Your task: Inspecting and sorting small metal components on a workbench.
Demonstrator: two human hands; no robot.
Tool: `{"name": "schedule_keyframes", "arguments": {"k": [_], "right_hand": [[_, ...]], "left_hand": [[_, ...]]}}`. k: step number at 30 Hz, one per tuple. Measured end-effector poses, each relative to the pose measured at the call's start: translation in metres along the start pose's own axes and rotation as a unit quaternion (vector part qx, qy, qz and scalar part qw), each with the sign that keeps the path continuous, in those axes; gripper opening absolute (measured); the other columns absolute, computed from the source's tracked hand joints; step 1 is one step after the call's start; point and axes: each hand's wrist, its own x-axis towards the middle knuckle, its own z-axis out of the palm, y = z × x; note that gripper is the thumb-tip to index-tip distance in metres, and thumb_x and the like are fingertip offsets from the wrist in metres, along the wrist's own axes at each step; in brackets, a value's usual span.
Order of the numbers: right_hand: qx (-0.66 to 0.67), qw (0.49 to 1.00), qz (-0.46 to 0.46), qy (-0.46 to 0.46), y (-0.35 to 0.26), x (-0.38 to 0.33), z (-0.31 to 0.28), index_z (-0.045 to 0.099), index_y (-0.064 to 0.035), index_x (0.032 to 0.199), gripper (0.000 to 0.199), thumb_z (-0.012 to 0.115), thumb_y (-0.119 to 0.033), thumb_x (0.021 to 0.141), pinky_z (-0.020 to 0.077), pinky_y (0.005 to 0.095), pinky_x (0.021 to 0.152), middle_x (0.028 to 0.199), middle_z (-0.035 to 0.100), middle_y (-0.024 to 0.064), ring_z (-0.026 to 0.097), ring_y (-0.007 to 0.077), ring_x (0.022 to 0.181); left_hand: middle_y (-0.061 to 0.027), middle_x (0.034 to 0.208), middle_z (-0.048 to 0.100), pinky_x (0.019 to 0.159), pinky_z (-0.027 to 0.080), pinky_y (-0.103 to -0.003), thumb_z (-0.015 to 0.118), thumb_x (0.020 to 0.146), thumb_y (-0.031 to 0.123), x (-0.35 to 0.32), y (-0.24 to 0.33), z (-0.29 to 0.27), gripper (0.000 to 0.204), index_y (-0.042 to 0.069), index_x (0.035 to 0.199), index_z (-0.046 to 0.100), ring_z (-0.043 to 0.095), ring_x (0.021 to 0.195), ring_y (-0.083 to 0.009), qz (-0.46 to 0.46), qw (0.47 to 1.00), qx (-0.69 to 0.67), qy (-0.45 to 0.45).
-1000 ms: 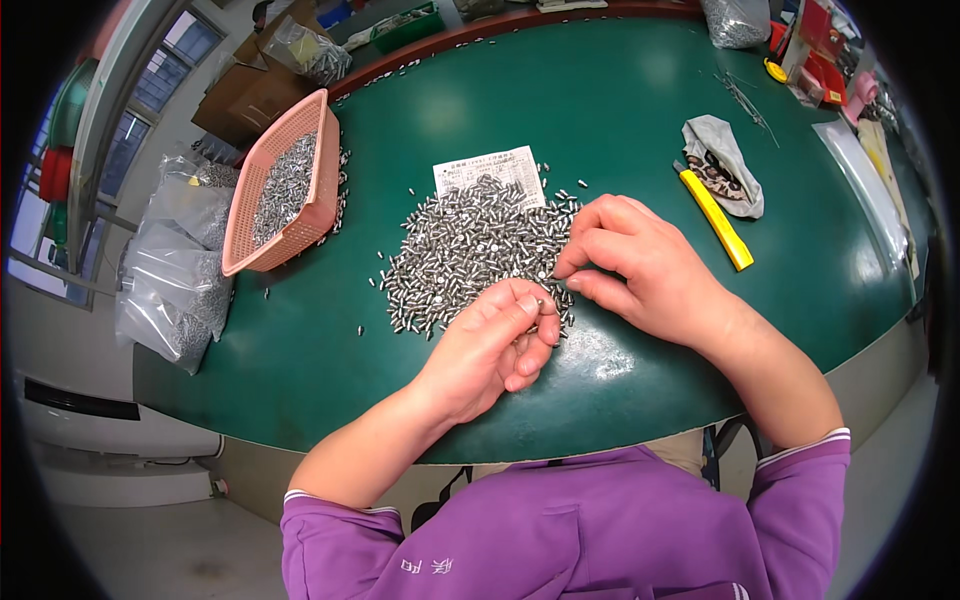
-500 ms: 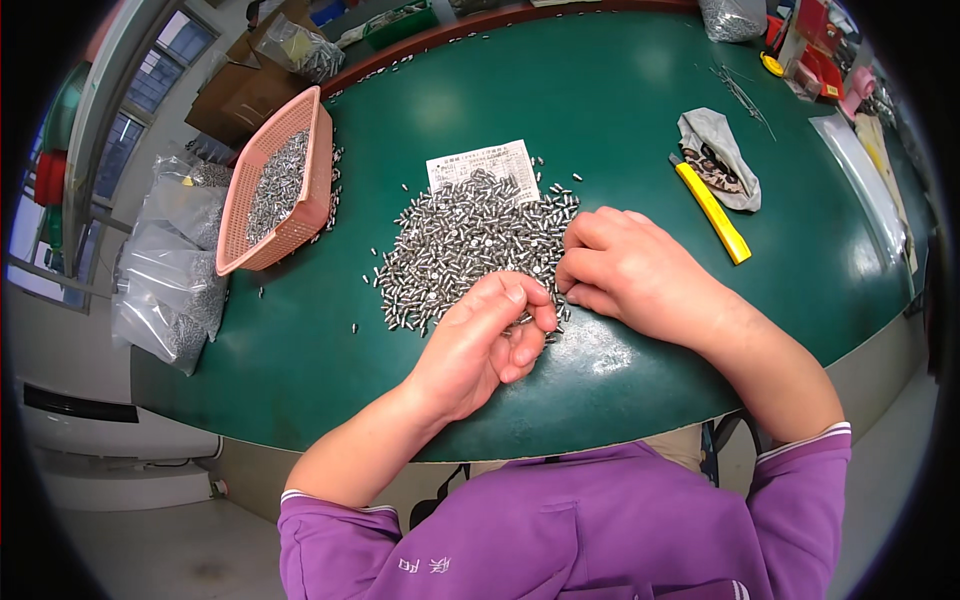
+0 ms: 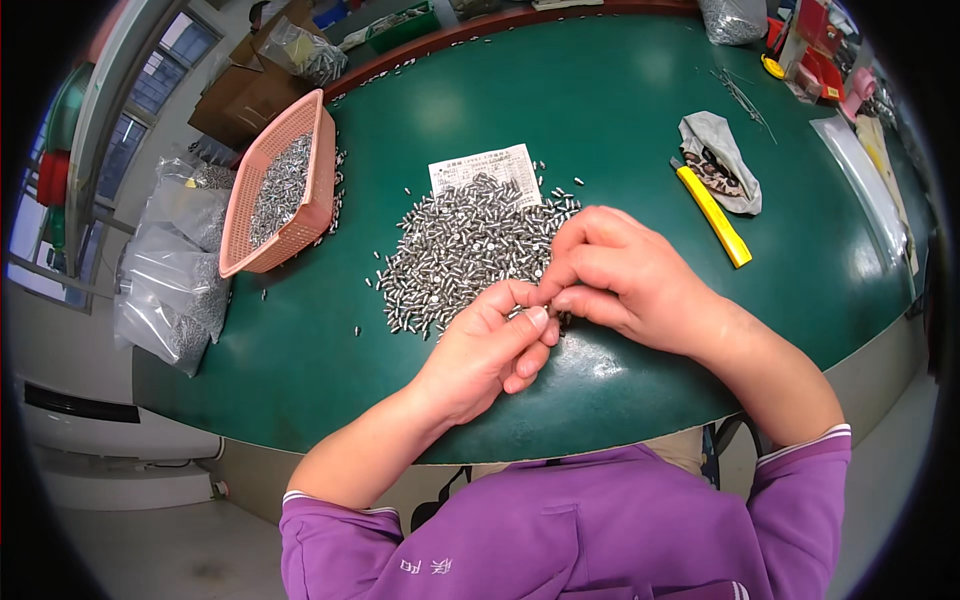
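A heap of small, shiny metal pins (image 3: 460,245) with narrowed ends lies in the middle of the green table (image 3: 480,90). Over its near right edge my two hands meet at the fingertips. My left hand (image 3: 480,350) is closed, thumb against the index finger, its other fingers curled. My right hand (image 3: 625,280) pinches with thumb and index finger right at the left thumb tip. A tiny metal piece seems to show between the fingertips, too small to name surely. A printed paper slip (image 3: 490,170) lies partly under the heap's far side.
At left stand a pink basket (image 3: 285,190) of similar metal pieces and clear plastic bags (image 3: 170,290) of them. A yellow utility knife (image 3: 715,215) and a grey cloth glove (image 3: 720,160) lie at right. Thin metal rods (image 3: 740,100) lie farther back.
My right hand has come left from the heap's edge, and its fingertips now meet the left hand's. The left thumb and index finger have closed together.
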Motion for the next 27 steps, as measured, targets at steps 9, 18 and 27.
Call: {"name": "schedule_keyframes", "arguments": {"k": [9,18,27], "right_hand": [[-0.139,0.986,0.052,-0.079,0.01,-0.008,-0.005,0.066,-0.0112,0.088,0.014,0.07,-0.011,0.074,0.045,0.0376,0.08,0.09,0.055,0.0048,0.055,0.0246,0.089],[-0.078,0.991,0.094,-0.047,0.006,-0.003,-0.006,0.063,-0.0082,0.085,0.013,0.071,-0.012,0.074,0.0457,0.0376,0.081,0.092,0.055,0.0055,0.055,0.0259,0.092],[0.037,0.999,0.014,-0.004,0.001,-0.002,0.003,0.068,-0.0099,0.088,0.014,0.073,-0.011,0.076,0.0481,0.0342,0.076,0.091,0.058,0.0052,0.058,0.0229,0.088]], "left_hand": [[-0.0066,0.087,0.055,0.045,0.035,-0.021,0.041,0.101,0.023,-0.001,0.0,-0.003,0.02,0.006,0.102,0.052,0.047,0.061,-0.0101,-0.001,1.0,-0.027,-0.003],[-0.0065,0.091,0.055,0.047,0.036,-0.021,0.045,0.1,0.018,0.0,0.001,-0.003,0.017,0.004,0.105,0.051,0.047,0.061,-0.009,0.015,1.0,-0.003,0.0],[-0.0034,0.088,0.055,0.046,0.034,-0.019,0.049,0.099,0.017,-0.001,0.001,-0.001,0.014,0.006,0.107,0.049,0.044,0.059,-0.0049,-0.019,0.999,0.026,-0.014]]}}
